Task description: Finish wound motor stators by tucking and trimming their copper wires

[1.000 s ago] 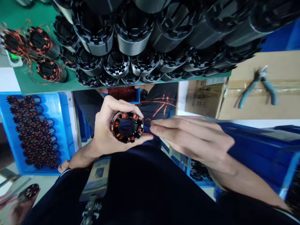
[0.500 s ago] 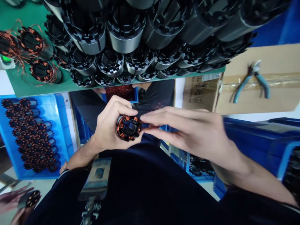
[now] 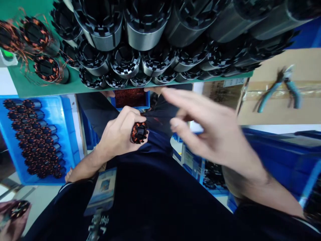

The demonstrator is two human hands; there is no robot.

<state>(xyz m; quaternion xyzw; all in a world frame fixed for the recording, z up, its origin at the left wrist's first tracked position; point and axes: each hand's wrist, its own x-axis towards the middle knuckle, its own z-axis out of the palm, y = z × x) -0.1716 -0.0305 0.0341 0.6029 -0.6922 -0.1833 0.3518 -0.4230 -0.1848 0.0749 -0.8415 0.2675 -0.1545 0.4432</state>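
My left hand is wrapped round a copper-wound motor stator, its coil end turned up toward me. To the right of it, apart from the stator, my right hand is raised with thumb and fingers spread. It is a little blurred, and nothing shows between the fingers. Beyond both hands, rows of bare stators with black slot liners stand on the green worktop. Several wound stators with loose copper wire ends stand at its left.
Cutting pliers lie on a cardboard box at right. A blue tray of wound stators is at left. A red-filled blue bin sits below the worktop edge. At lower left another person's hands hold a stator.
My right hand has drawn away from the stator, up and to the right, and its fingers have spread. My left hand keeps its hold, with the stator slightly lower and turned.
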